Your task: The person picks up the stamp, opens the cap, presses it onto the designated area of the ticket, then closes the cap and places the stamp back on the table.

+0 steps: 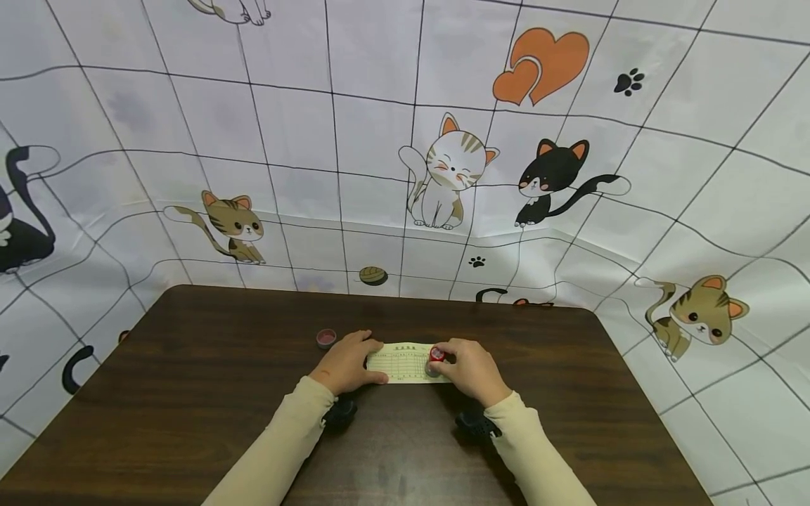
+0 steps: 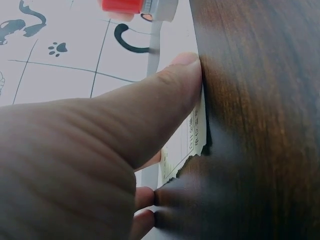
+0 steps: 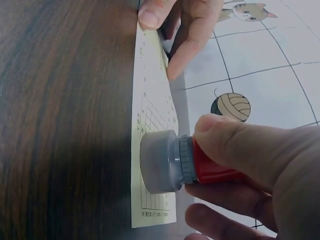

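Observation:
A pale yellow printed form slip (image 1: 399, 364) lies flat on the dark wooden table. My left hand (image 1: 346, 362) rests at its left end, the thumb (image 2: 170, 87) pressing on the paper near the front edge and the fingers spread toward the far side. At the slip's right part, my right hand (image 1: 473, 368) grips the red handle of a round stamp (image 3: 160, 161) between thumb and fingers. The stamp's translucent grey base stands on the printed grid; its underside is hidden. The slip's left end looks torn and ragged in the left wrist view.
A small round container with a reddish inside (image 1: 325, 339) stands on the table (image 1: 221, 379) just beyond my left hand. Behind the table's far edge hangs a white cloth (image 1: 373, 190) with a grid and cartoon cats. Dark wrist devices sit under both forearms.

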Motion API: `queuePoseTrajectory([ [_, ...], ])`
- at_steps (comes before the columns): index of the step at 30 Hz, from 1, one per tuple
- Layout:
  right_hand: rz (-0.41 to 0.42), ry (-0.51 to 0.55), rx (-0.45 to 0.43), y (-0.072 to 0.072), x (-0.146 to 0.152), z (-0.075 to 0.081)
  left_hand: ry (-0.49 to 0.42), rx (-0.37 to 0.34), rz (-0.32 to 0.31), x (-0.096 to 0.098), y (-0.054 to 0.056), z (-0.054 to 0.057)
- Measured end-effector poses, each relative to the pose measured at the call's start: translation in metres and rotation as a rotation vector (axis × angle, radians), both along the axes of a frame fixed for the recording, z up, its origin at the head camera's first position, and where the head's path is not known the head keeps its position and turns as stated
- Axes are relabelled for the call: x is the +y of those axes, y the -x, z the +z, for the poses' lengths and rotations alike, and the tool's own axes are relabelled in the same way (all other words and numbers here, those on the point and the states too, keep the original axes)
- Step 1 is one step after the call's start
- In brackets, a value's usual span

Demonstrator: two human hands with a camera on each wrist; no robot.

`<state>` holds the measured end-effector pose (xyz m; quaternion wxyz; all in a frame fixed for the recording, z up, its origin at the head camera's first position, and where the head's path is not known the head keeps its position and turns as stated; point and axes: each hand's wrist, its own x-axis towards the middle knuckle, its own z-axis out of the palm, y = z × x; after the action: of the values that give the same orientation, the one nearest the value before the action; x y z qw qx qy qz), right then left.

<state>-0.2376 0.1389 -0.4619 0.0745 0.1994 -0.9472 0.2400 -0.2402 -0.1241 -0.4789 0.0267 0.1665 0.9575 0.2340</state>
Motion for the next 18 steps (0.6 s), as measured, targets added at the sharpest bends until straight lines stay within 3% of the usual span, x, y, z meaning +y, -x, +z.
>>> queuePoseTrajectory([
  [9, -0.034, -0.092, 0.075, -0.004, -0.0051, -0.0026, -0.011, 0.01, -0.002, -0.0014, -0.0006, -0.0003],
  [13, -0.038, -0.097, 0.102, -0.0071, -0.0073, -0.0016, -0.01, 0.012, 0.002, -0.0018, -0.0011, -0.0001],
  [18, -0.043, -0.055, 0.076, -0.0082, -0.0079, -0.0002, -0.013, 0.017, -0.001, -0.0023, -0.0022, 0.0006],
])
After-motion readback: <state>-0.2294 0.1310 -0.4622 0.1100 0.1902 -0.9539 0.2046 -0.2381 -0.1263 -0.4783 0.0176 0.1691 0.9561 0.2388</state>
